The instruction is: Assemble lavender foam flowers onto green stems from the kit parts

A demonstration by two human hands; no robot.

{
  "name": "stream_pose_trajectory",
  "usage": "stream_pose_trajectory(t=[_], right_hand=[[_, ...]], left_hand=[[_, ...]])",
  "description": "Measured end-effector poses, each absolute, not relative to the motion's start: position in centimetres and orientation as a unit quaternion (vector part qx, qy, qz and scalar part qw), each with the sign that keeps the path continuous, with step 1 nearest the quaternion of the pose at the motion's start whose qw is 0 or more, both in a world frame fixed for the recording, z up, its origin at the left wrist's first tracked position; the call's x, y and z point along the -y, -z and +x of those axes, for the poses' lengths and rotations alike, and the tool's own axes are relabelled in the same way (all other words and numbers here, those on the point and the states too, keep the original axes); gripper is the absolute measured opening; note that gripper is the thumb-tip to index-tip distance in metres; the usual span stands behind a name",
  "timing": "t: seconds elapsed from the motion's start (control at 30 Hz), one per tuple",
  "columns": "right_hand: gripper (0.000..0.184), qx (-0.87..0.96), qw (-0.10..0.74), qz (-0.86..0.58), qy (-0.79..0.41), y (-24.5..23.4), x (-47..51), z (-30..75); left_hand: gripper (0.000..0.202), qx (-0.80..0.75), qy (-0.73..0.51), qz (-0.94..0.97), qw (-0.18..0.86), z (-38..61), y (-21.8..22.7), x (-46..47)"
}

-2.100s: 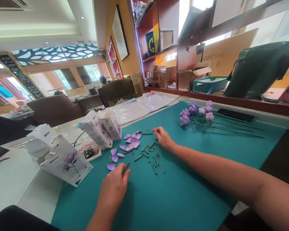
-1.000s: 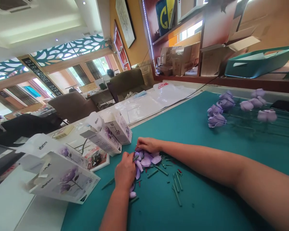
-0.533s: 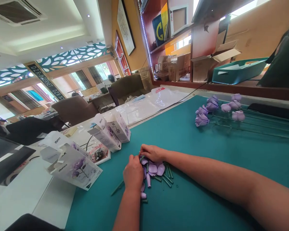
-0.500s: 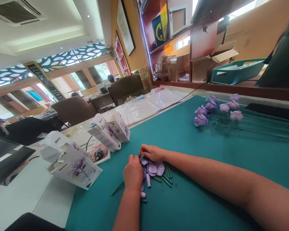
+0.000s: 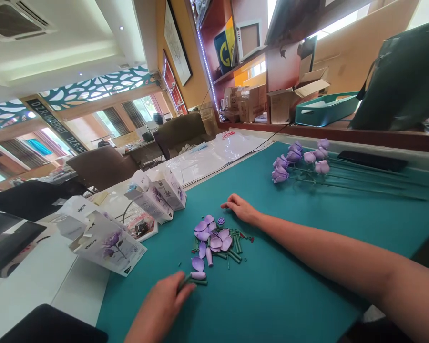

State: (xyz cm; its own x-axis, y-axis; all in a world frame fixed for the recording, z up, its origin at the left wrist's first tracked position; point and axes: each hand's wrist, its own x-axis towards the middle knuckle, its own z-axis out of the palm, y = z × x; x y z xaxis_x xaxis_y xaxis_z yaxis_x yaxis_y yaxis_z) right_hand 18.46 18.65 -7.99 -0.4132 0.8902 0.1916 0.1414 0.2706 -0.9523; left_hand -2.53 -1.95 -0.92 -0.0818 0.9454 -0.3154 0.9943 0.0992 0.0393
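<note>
My left hand (image 5: 160,305) is at the near side of the teal mat (image 5: 279,295), its fingers closed on a green plastic stem piece (image 5: 188,282). A lilac bud (image 5: 199,275) lies against that stem piece. My right hand (image 5: 241,209) rests flat on the mat with nothing in it, just beyond a heap of lilac fabric petals (image 5: 210,240). Short green stem pieces (image 5: 234,252) lie mixed into the heap's right side, and a small purple disc (image 5: 220,221) sits at its far edge. Finished purple roses (image 5: 296,159) with long green stems lie at the far right.
Open printed boxes showing a purple flower (image 5: 107,243) stand along the mat's left edge, beside a white table. Clear plastic sheets (image 5: 214,159) and a black cable lie beyond. A flat black object (image 5: 372,161) lies at the mat's far edge.
My hands have separated from the heap. The left hand moved toward the near side with a stem piece, and the right hand moved to the far side and opened. The petals now show.
</note>
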Motion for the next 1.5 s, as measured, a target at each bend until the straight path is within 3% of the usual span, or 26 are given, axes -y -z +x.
stream_pose_trajectory(t=[0.33, 0.57, 0.83, 1.17, 1.5], right_hand=[[0.008, 0.682, 0.418, -0.374, -0.469, 8.4, -15.3, 16.1], [0.009, 0.648, 0.437, -0.383, -0.493, 7.4, -16.8, 17.3], [0.006, 0.610, 0.461, -0.347, -0.543, 5.3, -17.8, 17.8], [0.020, 0.602, 0.394, -0.228, -0.656, 2.4, -11.2, 16.9], [0.010, 0.622, 0.367, -0.201, -0.662, 2.7, -8.9, 17.6]], left_hand=[[0.009, -0.713, 0.033, 0.695, 0.085, 1.4, 3.0, 1.9], [0.031, -0.770, 0.032, 0.636, 0.039, -2.0, 1.2, 1.0], [0.021, -0.782, 0.049, 0.617, 0.067, -2.8, 2.7, -1.4], [0.026, -0.759, -0.116, 0.629, 0.123, 1.2, -1.7, 0.6], [0.028, -0.697, -0.218, 0.677, 0.090, 1.3, 1.2, 1.3]])
